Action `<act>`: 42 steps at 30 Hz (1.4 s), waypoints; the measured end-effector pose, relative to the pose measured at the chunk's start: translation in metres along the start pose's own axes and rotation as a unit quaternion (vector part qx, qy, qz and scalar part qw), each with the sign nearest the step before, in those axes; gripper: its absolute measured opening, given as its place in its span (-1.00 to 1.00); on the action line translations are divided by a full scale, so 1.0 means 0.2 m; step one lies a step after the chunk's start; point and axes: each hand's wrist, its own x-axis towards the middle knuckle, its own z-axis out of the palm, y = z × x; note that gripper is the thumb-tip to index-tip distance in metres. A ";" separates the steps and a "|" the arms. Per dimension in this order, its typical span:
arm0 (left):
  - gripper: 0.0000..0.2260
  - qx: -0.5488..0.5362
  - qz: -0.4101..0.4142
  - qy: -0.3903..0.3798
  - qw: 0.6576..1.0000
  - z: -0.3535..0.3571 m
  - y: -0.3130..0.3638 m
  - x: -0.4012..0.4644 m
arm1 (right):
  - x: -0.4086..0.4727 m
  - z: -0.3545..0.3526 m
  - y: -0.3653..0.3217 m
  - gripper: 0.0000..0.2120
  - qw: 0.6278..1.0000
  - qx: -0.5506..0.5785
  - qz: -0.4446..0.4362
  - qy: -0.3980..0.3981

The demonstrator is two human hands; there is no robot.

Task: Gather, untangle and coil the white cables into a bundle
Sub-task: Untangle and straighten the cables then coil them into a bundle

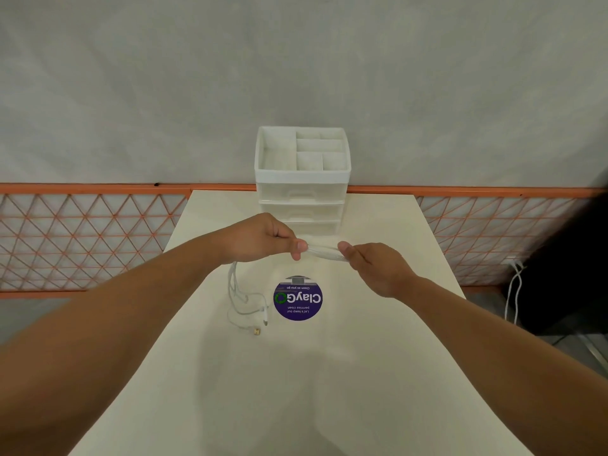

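Several strands of the white cables (323, 251) are stretched taut between my two hands above the middle of the cream table (329, 373). My left hand (263, 238) pinches one end of that stretch and my right hand (371, 266) pinches the other. From under my left hand the rest of the cables hangs down and lies in loose loops on the table (245, 304), ending in a white plug (266, 319) and a gold-tipped plug (256, 331).
A white plastic drawer unit (302, 179) with an open divided top tray stands at the table's far edge, just behind my hands. A round purple sticker (297, 299) lies on the table below them. Orange lattice fencing (82, 241) runs behind. A white cord (515, 291) hangs at right.
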 end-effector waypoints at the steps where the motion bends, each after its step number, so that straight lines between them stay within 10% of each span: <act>1: -0.78 0.002 -0.001 -0.002 1.000 0.00 0.00 0.00 | 0.01 0.01 0.01 -0.43 1.000 0.000 0.000 0.015; 12: -0.75 0.002 -0.003 0.026 1.000 -0.06 -0.04 0.00 | 0.02 0.03 0.00 -0.61 0.981 0.170 -0.063 0.071; 19: -0.77 0.011 -0.006 0.004 1.000 -0.06 -0.03 0.00 | 0.03 0.00 0.05 -0.64 0.994 -0.011 -0.111 0.013; 28: -0.75 0.007 0.023 0.015 1.000 -0.03 0.00 0.03 | 0.03 -0.01 0.16 -0.92 0.982 0.155 -0.046 -0.103; 35: -0.76 0.041 0.037 -0.001 0.998 -0.05 0.07 0.05 | 0.05 -0.13 -0.05 -0.28 0.961 0.235 -0.065 -0.127; 42: -0.69 0.057 0.062 -0.022 0.996 -0.08 0.12 0.05 | 0.06 -0.08 -0.26 -0.74 0.926 0.343 -0.047 -0.150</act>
